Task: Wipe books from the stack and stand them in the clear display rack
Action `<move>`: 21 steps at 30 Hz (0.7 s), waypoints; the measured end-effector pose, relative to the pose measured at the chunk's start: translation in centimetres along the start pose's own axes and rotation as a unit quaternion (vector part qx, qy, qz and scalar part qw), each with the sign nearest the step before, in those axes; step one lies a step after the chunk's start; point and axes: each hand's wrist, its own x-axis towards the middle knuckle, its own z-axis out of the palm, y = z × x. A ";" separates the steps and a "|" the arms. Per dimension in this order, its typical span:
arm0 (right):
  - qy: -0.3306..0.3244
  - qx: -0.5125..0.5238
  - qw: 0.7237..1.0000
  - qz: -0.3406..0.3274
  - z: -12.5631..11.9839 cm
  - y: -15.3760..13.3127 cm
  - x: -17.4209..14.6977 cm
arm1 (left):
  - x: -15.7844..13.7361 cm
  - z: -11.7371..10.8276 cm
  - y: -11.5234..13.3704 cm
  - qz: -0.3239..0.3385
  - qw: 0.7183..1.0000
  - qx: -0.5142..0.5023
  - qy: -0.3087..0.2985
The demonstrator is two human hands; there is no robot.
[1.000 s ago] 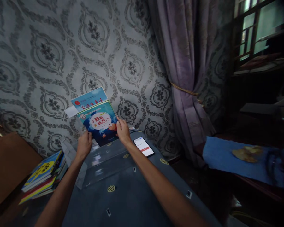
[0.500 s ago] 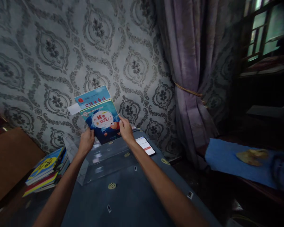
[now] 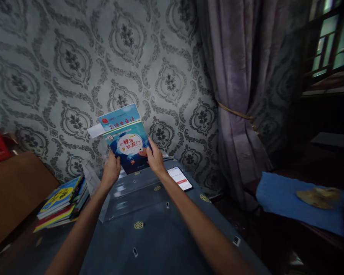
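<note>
Centrally, two overlapping books [image 3: 127, 140] tilt up near the far end of the desk [image 3: 160, 236]; the right hand [image 3: 156, 157] pinches their right edge, thumb in front, while the left hand [image 3: 111, 169] grips their left edge.

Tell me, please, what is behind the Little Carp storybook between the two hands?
Behind the Little Carp storybook, the light-blue top of an Andersen's fairy tales book shows, and a white sheet-like piece sticks out at the left. Whatever lies lower behind it is covered.
</note>
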 end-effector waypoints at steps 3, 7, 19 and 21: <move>0.004 0.016 1.000 0.008 -0.1 -0.1 0.0 | 0.1 0.1 0.0 0.009 1.000 0.002 0.004; -0.009 0.041 0.999 0.032 -0.3 -0.3 -0.1 | 0.3 0.2 0.1 -0.011 1.000 0.016 0.003; -0.005 0.022 0.999 0.050 -0.7 -1.2 1.0 | 1.3 -0.9 -1.3 0.007 0.998 -0.062 -0.014; 0.000 0.027 0.998 0.055 -0.6 -1.4 2.0 | 2.1 -1.1 -1.4 0.030 0.992 -0.121 0.025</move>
